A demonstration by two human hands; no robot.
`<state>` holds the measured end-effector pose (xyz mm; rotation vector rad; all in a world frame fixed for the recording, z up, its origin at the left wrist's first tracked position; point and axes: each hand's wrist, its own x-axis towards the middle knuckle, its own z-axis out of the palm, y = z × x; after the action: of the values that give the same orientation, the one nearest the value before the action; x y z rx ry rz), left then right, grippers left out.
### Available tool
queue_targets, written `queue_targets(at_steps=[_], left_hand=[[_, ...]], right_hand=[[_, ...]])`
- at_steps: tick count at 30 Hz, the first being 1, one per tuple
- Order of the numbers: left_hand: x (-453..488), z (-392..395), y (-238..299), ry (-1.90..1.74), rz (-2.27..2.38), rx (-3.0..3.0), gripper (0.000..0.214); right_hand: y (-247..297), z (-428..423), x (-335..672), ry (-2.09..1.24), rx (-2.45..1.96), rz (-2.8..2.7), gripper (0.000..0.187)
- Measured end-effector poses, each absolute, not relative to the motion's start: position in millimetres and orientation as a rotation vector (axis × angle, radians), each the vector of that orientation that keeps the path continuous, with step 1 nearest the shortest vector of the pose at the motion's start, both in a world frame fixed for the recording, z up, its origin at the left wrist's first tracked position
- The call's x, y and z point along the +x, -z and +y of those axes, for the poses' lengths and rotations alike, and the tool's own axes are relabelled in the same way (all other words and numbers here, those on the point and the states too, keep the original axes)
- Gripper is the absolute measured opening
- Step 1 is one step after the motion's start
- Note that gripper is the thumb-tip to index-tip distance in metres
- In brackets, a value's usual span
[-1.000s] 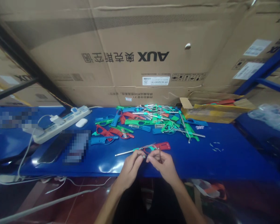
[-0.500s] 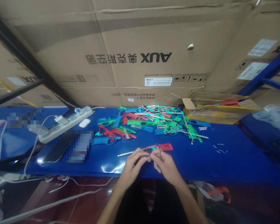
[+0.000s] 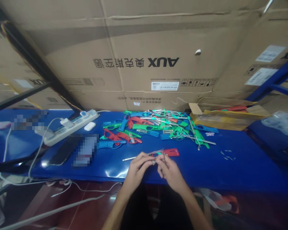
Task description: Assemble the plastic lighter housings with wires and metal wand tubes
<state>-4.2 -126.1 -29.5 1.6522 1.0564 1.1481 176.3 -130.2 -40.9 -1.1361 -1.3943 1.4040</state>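
Observation:
My left hand and my right hand meet fingertip to fingertip over the near edge of the table. Between them they pinch a small pale part, too small to name. A thin dark stick-like piece stands up from my right hand; its kind is unclear. Just beyond my fingers lies a red gas lighter shell with a metal tube pointing left and thin wires on it. My hands hide its middle. Farther back is a heap of green, blue and red lighter shells, with tubes and wires.
At the back right stands an open carton with red pieces inside. Tiny pale bits lie scattered to the right. On the left are a power strip, a white case and a dark phone. A large cardboard box walls the back.
The view has shifted slightly, so everything sits a little to the right. Both hands keep their pinch, with the fingers moving only slightly around the small part.

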Motion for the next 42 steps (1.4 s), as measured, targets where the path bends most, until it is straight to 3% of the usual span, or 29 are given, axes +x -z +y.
queue_targets(at_steps=[42], left_hand=[[-2.1,-135.0,39.0,-1.319,0.955,1.886,0.018]], right_hand=[[35.6,-132.1,183.0,-1.7,-1.015,-1.3,0.03]])
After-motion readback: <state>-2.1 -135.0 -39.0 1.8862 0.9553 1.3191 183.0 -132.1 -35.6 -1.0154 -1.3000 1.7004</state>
